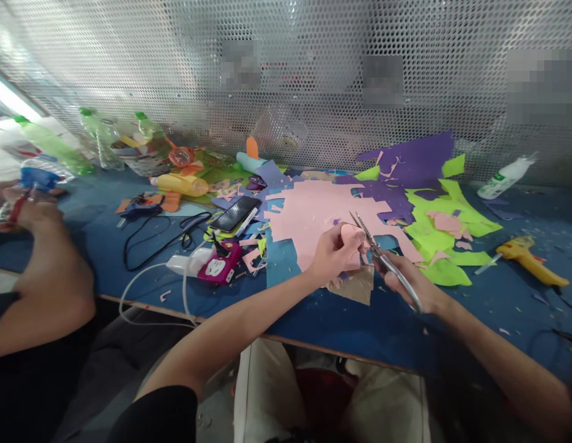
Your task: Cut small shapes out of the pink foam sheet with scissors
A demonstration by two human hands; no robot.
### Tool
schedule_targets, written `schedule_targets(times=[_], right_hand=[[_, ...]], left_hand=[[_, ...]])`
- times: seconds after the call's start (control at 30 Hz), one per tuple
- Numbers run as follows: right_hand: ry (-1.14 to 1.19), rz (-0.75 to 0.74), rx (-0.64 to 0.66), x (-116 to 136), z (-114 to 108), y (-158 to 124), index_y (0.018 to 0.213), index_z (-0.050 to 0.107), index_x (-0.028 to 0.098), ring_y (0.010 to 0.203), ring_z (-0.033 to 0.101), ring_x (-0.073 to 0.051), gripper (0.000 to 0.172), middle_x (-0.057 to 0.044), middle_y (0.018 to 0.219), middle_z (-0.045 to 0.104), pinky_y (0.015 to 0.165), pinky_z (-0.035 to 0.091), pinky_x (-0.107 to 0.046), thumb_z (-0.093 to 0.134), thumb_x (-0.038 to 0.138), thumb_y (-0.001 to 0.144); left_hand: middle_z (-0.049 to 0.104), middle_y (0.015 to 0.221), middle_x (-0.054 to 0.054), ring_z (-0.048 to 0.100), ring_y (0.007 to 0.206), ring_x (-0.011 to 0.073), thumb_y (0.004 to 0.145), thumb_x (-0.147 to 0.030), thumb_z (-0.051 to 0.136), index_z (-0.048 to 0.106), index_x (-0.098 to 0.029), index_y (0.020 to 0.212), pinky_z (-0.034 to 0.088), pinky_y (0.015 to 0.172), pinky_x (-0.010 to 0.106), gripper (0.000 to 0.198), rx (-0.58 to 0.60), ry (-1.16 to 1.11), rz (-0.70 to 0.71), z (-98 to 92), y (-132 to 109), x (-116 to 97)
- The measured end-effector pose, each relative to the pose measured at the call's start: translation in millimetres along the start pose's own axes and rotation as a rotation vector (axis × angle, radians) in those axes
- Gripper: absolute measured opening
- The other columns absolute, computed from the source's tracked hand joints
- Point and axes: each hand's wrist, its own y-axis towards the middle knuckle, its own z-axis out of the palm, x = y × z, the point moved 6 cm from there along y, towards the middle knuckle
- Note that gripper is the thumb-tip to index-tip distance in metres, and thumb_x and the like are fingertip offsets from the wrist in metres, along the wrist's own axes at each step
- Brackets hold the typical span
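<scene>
Perforated metal wall (313, 61) behind, blue table (313, 323) buried in paper scraps (433, 231); at the near edge of the big pink sheet (308, 215) the left hand (334, 252) has its fingers pinched shut on a small pink cutout (349, 235), and the right hand (408, 283) has its fingers closed round the handles of the scissors (382, 261), blades parted at the cutout's right side. I'd reckon it goes best feeding the paper into the blades with short snips, pinching fingers kept clear of the cut. A phone (234, 213) sits left of the sheet, a yellow glue gun (528, 258) well off to its right.
</scene>
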Motion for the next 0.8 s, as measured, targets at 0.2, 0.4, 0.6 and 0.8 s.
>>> schedule_targets(times=[0.2, 0.4, 0.6, 0.8], right_hand=[[-0.080, -0.006, 0.033, -2, -8, -2, 0.081, 0.049, 0.024, 0.049, 0.037, -0.012, 0.054, 0.005, 0.062, 0.044, 0.047, 0.032, -0.026, 0.039, 0.077, 0.086], [-0.128, -0.042, 0.121, -7, -15, -4, 0.097, 0.052, 0.024, 0.059, 0.045, -0.017, 0.054, -0.001, 0.076, 0.054, 0.054, 0.041, -0.030, 0.037, 0.075, 0.088], [-0.087, -0.035, 0.136, -7, -13, -5, 0.096, 0.053, 0.024, 0.059, 0.044, -0.016, 0.054, -0.001, 0.077, 0.052, 0.054, 0.041, -0.030, 0.036, 0.074, 0.089], [-0.057, -0.029, 0.125, -5, -12, -5, 0.090, 0.053, 0.024, 0.053, 0.042, -0.014, 0.056, 0.002, 0.070, 0.049, 0.049, 0.038, -0.028, 0.037, 0.078, 0.086]], left_hand=[[0.066, 0.073, 0.004, 0.063, 0.069, 0.0123, 0.092, -0.047, 0.068, 0.064, -0.015, 0.078, 0.051, 0.067, 0.025, 0.036, -0.005, 0.048, 0.050, -3.9, 2, -2], [0.068, 0.070, 0.005, 0.064, 0.066, 0.0137, 0.090, -0.047, 0.069, 0.067, -0.014, 0.080, 0.052, 0.067, 0.027, 0.035, 0.032, 0.063, 0.038, -3.6, 5, -6], [0.070, 0.072, 0.006, 0.066, 0.067, 0.0145, 0.091, -0.046, 0.069, 0.068, -0.013, 0.078, 0.052, 0.065, 0.027, 0.036, 0.056, 0.104, 0.034, -3.2, 4, -5], [0.070, 0.073, 0.007, 0.066, 0.069, 0.0148, 0.090, -0.046, 0.070, 0.069, -0.012, 0.079, 0.052, 0.066, 0.027, 0.036, 0.081, 0.071, 0.038, -3.4, 5, -2]])
